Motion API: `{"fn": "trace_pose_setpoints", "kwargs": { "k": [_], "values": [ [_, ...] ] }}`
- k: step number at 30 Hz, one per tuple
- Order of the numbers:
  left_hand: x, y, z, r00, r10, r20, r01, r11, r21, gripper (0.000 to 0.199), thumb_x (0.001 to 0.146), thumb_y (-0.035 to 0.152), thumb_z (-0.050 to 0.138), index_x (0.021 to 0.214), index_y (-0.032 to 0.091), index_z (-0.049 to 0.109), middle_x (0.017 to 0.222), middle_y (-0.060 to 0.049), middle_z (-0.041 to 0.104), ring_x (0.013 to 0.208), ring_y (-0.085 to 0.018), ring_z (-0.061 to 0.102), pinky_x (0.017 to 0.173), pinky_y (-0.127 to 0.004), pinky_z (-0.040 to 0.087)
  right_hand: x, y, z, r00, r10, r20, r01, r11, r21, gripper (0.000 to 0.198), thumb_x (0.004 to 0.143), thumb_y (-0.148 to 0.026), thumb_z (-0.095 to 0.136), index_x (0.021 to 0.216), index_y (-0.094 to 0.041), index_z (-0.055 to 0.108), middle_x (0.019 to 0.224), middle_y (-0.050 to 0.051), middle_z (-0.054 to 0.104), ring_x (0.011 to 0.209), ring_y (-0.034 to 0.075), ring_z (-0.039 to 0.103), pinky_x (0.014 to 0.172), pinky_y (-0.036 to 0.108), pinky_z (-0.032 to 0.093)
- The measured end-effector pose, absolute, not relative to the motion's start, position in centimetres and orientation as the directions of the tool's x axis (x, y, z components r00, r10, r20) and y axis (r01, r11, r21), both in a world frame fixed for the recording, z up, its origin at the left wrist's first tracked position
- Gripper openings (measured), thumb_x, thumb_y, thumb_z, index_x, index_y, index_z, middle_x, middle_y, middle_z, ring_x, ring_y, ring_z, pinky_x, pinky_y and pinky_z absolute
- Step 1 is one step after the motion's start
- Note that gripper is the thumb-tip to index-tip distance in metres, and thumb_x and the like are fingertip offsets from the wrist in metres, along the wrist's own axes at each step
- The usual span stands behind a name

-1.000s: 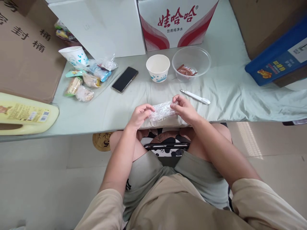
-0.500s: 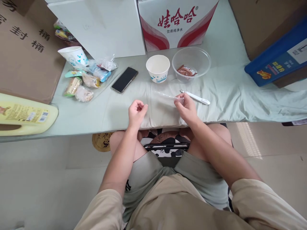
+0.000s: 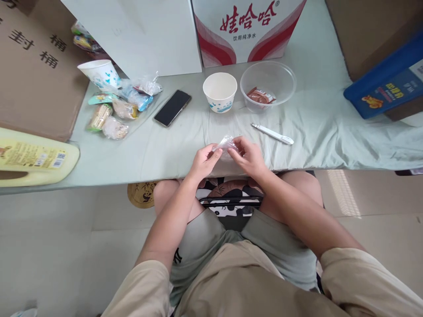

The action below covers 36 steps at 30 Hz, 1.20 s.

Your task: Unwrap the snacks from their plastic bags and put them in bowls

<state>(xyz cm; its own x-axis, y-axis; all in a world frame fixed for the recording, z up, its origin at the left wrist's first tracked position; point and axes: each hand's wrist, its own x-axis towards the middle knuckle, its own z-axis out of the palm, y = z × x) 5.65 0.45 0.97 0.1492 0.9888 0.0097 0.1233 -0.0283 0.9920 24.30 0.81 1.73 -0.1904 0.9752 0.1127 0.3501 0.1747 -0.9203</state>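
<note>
Beyond hands (image 3: 205, 163) (image 3: 250, 157), both pinching clear film (image 3: 227, 141): plastic bowl (image 3: 283, 91) holding brown packet (image 3: 261, 95), paper cup (image 3: 220, 105) beside.

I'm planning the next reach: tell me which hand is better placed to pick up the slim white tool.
Likely the right hand: the slim white tool lies just beyond it and to its right, while the left hand is farther off. Both pinch clear plastic, so either must release it.
</note>
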Motion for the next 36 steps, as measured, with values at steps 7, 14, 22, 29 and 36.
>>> {"fn": "trace_pose_setpoints", "kwargs": {
  "k": [7,14,22,29,36],
  "values": [
    [5.3,0.5,0.2,0.193,0.978,-0.077,-0.121,0.102,0.987,0.052,0.076,0.067,0.081,0.075,0.017,0.065,0.068,0.000,0.056,0.061,-0.011,0.049,0.057,-0.024,0.041,24.6,1.5,1.1,-0.263,0.961,-0.083,-0.008,-0.088,-0.996,0.065,0.073,-0.055,0.081,0.122,-0.025,0.049,0.108,0.007,0.065,0.093,0.020,0.064,0.076,0.035,0.054],
    [4.9,0.4,0.0,0.102,0.987,-0.124,-0.145,0.138,0.980,0.052,0.070,0.062,0.085,0.071,0.017,0.059,0.066,0.003,0.049,0.059,-0.009,0.044,0.055,-0.022,0.036,24.7,2.0,1.1,-0.413,0.906,-0.096,-0.155,-0.174,-0.972,0.064,0.068,-0.040,0.086,0.119,-0.025,0.049,0.085,-0.004,0.058,0.073,0.012,0.057,0.070,0.028,0.050],
    [4.7,1.2,0.5,0.049,0.986,-0.162,0.015,0.161,0.987,0.055,0.060,0.061,0.091,0.076,0.018,0.061,0.065,0.004,0.056,0.058,-0.008,0.048,0.055,-0.020,0.040,24.5,1.7,1.4,-0.396,0.918,-0.029,0.002,-0.030,-1.000,0.047,0.075,-0.041,0.070,0.113,-0.022,0.052,0.095,0.001,0.063,0.072,0.012,0.057,0.069,0.030,0.046],
    [3.0,9.1,5.0,-0.258,0.934,0.247,0.243,-0.185,0.952,0.047,0.067,0.052,0.087,0.073,0.021,0.052,0.065,0.006,0.046,0.057,-0.009,0.041,0.056,-0.023,0.036,25.1,2.3,2.4,-0.310,0.946,-0.093,0.119,-0.058,-0.991,0.028,0.084,-0.039,0.054,0.106,-0.021,0.055,0.091,0.001,0.065,0.067,0.012,0.055,0.070,0.031,0.044],
    [8.1,19.1,10.9,0.059,0.902,0.428,0.862,-0.262,0.434,0.030,0.071,0.006,0.077,0.069,0.021,0.051,0.071,0.003,0.053,0.075,-0.013,0.049,0.083,-0.030,0.044,24.6,2.8,3.2,-0.365,0.924,-0.110,0.195,-0.039,-0.980,0.024,0.088,-0.036,0.049,0.102,-0.019,0.058,0.081,-0.001,0.063,0.066,0.013,0.051,0.070,0.030,0.040]
  ]
}}
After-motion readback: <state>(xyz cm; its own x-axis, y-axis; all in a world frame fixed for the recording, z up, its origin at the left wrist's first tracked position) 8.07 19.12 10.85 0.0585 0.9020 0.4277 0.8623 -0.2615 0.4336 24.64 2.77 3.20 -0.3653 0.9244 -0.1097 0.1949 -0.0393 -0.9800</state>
